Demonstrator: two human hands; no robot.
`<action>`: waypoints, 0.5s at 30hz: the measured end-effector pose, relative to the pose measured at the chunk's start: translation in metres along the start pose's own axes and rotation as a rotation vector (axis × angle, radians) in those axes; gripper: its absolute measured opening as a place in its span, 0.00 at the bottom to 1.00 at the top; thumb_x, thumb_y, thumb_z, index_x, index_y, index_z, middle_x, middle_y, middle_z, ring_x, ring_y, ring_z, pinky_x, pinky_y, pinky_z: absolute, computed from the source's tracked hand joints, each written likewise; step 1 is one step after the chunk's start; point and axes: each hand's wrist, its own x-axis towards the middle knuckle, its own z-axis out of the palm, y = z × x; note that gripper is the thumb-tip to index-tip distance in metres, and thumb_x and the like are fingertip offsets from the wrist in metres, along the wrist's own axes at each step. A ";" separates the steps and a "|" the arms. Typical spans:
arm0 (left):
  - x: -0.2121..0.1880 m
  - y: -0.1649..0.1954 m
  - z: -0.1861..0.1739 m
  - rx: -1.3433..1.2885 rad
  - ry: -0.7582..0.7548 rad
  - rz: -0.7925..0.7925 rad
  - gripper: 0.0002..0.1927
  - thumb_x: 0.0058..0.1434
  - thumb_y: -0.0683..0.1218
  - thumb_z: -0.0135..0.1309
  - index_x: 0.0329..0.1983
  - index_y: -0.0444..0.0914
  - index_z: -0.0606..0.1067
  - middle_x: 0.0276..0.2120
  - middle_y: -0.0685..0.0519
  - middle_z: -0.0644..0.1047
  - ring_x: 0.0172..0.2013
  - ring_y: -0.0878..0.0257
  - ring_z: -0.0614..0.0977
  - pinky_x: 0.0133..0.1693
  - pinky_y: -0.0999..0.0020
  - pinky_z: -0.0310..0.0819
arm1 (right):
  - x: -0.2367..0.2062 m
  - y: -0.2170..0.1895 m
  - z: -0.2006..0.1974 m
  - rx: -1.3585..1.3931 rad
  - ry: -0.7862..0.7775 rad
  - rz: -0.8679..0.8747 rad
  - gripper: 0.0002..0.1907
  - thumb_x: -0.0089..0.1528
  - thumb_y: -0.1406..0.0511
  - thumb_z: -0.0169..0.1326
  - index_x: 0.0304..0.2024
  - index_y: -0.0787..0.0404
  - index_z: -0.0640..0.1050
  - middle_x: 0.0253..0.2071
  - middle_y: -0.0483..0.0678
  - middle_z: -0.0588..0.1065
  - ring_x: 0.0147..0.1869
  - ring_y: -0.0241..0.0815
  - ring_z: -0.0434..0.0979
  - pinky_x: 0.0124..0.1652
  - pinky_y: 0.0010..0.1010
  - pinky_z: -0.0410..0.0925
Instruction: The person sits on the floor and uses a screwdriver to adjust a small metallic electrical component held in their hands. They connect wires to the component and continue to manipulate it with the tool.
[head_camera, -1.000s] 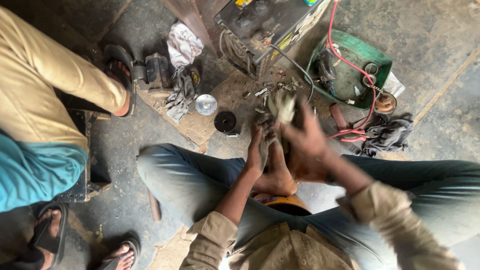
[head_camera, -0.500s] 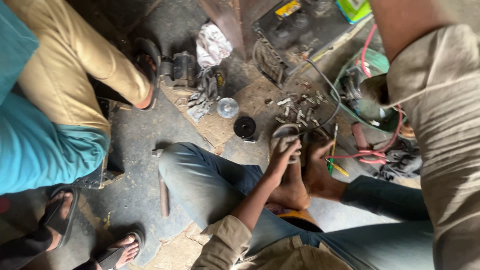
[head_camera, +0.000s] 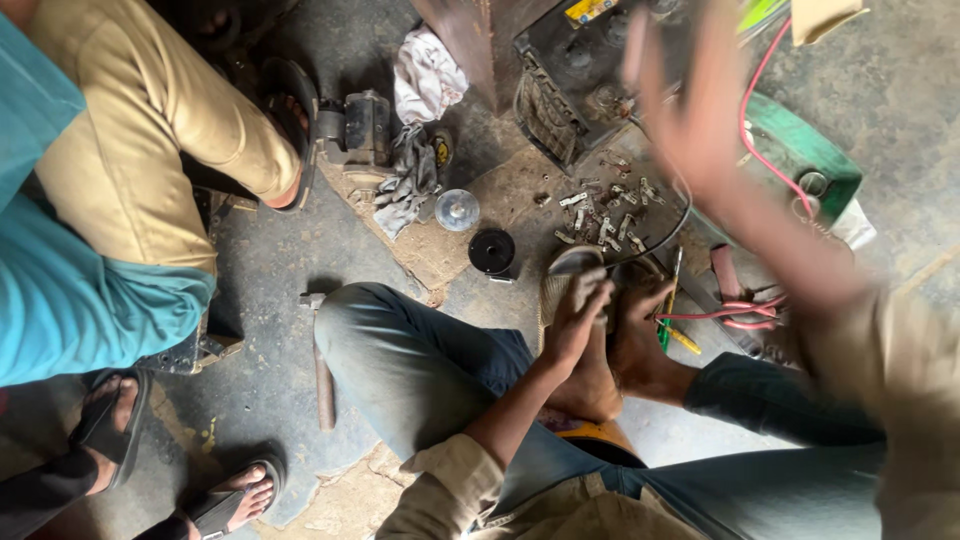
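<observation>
**Right hand swings up, left stays on the sandal**

Since half a second ago my right hand (head_camera: 700, 120) has lifted from beside my feet to about one o'clock, fingers spread wide and holding nothing, blurred by motion in front of the black battery-like box (head_camera: 580, 70). My left hand (head_camera: 580, 320) remains near the centre, its grip closed narrowly around the toe of a sandal (head_camera: 560, 280) on my foot; how firmly it pinches I cannot tell.

Just above the sandal, at twelve o'clock, loose bolts and small metal parts (head_camera: 605, 215) lie scattered on the floor (head_camera: 270, 250). A black round cap (head_camera: 492, 250) and a shiny round metal disc (head_camera: 457, 210) sit at eleven o'clock, near a grey rag (head_camera: 405, 180) and a white cloth (head_camera: 428, 75). Red wires (head_camera: 735, 310) and a yellow-handled tool (head_camera: 675, 325) lie at three o'clock, touching each other. A hammer (head_camera: 322, 370) rests on the floor at nine o'clock. Another person in tan trousers (head_camera: 130, 150) and a teal shirt (head_camera: 70, 290) sits at ten o'clock.
</observation>
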 end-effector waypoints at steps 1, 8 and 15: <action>-0.004 0.005 0.002 -0.033 -0.009 0.082 0.38 0.70 0.65 0.41 0.74 0.39 0.57 0.67 0.45 0.63 0.64 0.59 0.67 0.63 0.62 0.63 | -0.045 -0.012 -0.002 0.096 -0.045 0.078 0.35 0.75 0.65 0.58 0.76 0.69 0.54 0.76 0.67 0.59 0.80 0.63 0.59 0.75 0.47 0.56; -0.048 0.017 0.050 0.231 -0.026 0.292 0.42 0.74 0.66 0.37 0.79 0.39 0.41 0.77 0.45 0.45 0.75 0.57 0.49 0.71 0.58 0.48 | -0.289 -0.051 0.006 1.018 -0.237 0.907 0.35 0.63 0.70 0.51 0.71 0.70 0.56 0.75 0.72 0.44 0.81 0.70 0.45 0.74 0.53 0.50; -0.151 0.042 0.066 -0.161 -0.578 0.065 0.51 0.75 0.66 0.38 0.80 0.37 0.23 0.81 0.45 0.25 0.79 0.55 0.31 0.75 0.56 0.34 | -0.315 -0.106 -0.034 1.217 -0.076 1.140 0.35 0.62 0.71 0.51 0.71 0.70 0.56 0.75 0.71 0.46 0.80 0.69 0.46 0.73 0.53 0.51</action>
